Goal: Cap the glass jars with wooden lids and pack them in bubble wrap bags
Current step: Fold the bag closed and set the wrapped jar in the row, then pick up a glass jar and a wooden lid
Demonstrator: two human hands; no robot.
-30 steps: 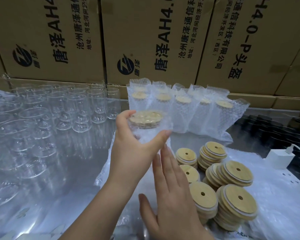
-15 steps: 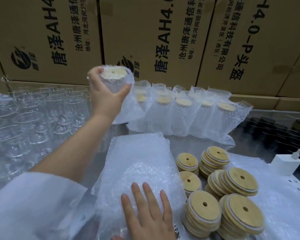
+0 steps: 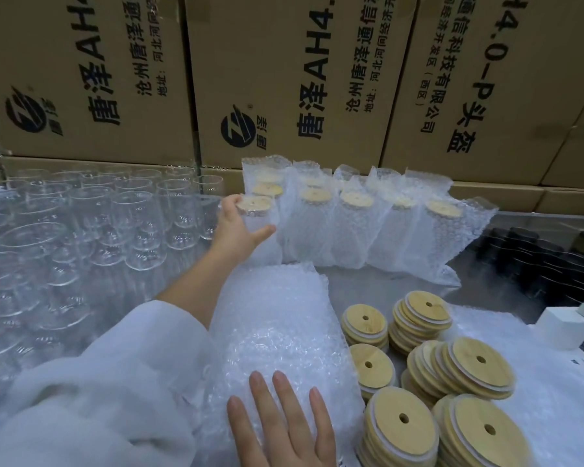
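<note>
My left hand (image 3: 238, 227) grips a bagged, capped jar (image 3: 258, 214) at the left end of a row of packed jars (image 3: 354, 227) standing against the cardboard boxes. Its wooden lid shows through the bubble wrap. My right hand (image 3: 280, 423) rests flat, fingers straight, on a stack of empty bubble wrap bags (image 3: 277, 335) in the near middle. Piles of wooden lids (image 3: 422, 365) with centre holes lie to the right of the bags. Several uncapped glass jars (image 3: 81, 224) stand on the left.
Printed cardboard boxes (image 3: 284, 79) form a wall behind the table. A white charger block (image 3: 563, 326) with a cable sits at the right edge, with dark jars (image 3: 536, 257) behind it. Bubble wrap sheet (image 3: 553, 399) lies under the lids.
My left hand has carried the bagged jar from high up near the boxes down and right to the left end of the packed row. My right hand stays on the bag stack.
</note>
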